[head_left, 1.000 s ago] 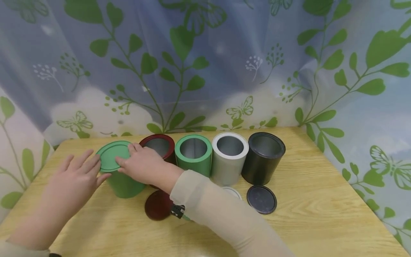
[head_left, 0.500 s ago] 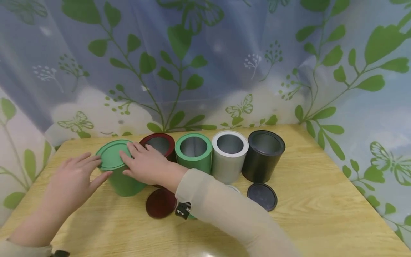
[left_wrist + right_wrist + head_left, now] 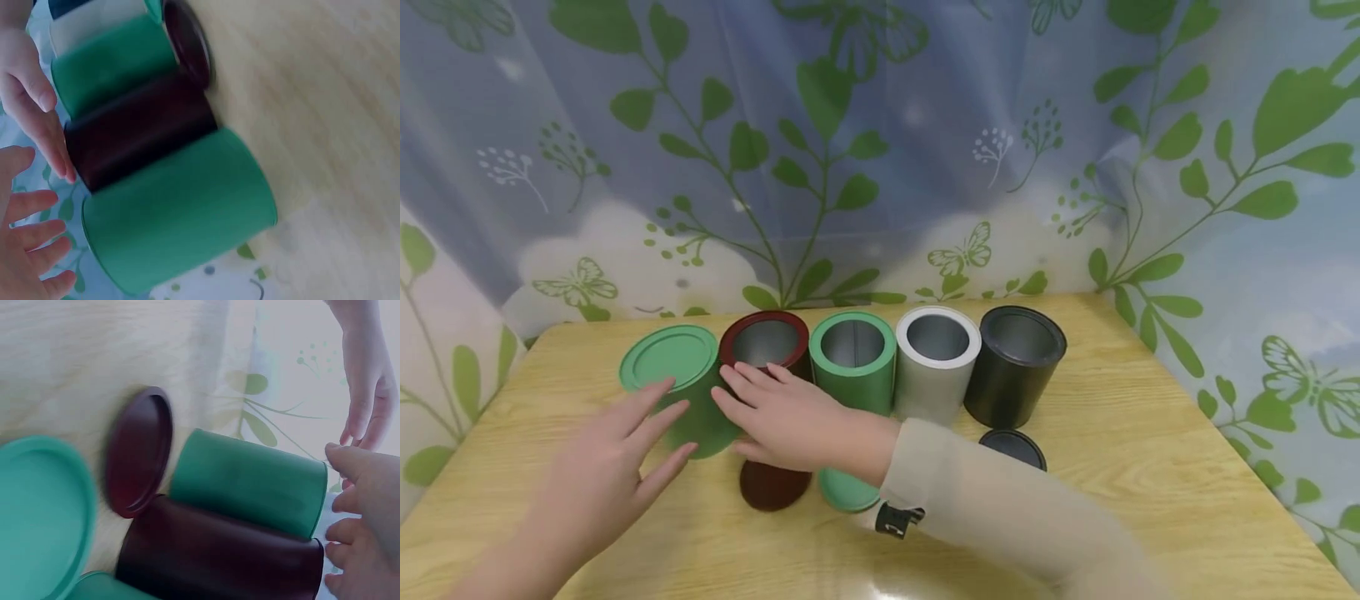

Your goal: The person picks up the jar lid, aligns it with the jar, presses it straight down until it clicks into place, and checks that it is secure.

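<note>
A green can [image 3: 700, 421] with its green lid [image 3: 672, 357] on stands at the left end of a row of cans. My left hand [image 3: 602, 467] hovers in front of it, fingers spread and holding nothing. Beside it is an uncovered dark red can [image 3: 767, 321]; my right hand [image 3: 786, 417] passes over its near side with straight fingers, gripping nothing. In the left wrist view the left hand [image 3: 31, 244] is apart from the green can [image 3: 181, 212]. The right wrist view has the right hand [image 3: 369, 519] near the can rims; contact there is unclear.
Uncovered green [image 3: 853, 387], white [image 3: 932, 396] and black [image 3: 1007, 400] cans continue the row to the right. Dark red [image 3: 775, 486], green [image 3: 848, 490] and black [image 3: 1015, 446] lids lie on the wooden table [image 3: 1150, 500] in front. A patterned curtain [image 3: 880, 167] hangs behind.
Both hands have come off the lidded green can. The right hand has moved right, before the dark red can; the left hand has shifted toward me and slightly right.
</note>
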Demonstrator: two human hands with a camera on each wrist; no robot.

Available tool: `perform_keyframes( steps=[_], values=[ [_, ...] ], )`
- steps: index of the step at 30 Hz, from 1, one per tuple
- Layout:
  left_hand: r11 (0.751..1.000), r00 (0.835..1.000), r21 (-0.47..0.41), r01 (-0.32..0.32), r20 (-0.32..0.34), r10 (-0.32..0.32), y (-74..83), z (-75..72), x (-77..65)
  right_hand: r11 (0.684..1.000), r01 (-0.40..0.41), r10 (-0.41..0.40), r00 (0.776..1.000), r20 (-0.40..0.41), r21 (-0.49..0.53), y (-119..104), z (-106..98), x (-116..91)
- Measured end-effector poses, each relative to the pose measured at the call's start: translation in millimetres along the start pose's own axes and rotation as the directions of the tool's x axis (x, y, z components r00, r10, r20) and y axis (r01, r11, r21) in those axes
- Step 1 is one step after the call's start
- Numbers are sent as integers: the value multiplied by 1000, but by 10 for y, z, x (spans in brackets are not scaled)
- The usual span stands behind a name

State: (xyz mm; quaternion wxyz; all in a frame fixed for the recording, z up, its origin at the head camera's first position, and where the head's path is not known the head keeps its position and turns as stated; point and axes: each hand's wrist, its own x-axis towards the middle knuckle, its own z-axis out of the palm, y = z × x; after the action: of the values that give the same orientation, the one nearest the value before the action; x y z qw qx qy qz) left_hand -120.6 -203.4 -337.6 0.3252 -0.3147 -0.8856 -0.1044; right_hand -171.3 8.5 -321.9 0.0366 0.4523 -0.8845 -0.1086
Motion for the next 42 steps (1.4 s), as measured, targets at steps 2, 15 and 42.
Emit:
perform_keyframes(
  steps=[2, 15, 42],
  values=[
    [1000, 1000, -17, -3, 15, 3, 57, 6, -22, 1000, 24, -24, 999, -25, 0, -3, 17, -70],
    [997, 974, -72, 39, 224, -22, 176, 275, -210, 989, 120, -120, 993, -4, 85, 4, 350, -429],
    [982, 771, -172, 74, 634, 53, 267, 753, -246, 992, 37, -57, 985, 162, 123, -59, 876, -313]
  ],
)
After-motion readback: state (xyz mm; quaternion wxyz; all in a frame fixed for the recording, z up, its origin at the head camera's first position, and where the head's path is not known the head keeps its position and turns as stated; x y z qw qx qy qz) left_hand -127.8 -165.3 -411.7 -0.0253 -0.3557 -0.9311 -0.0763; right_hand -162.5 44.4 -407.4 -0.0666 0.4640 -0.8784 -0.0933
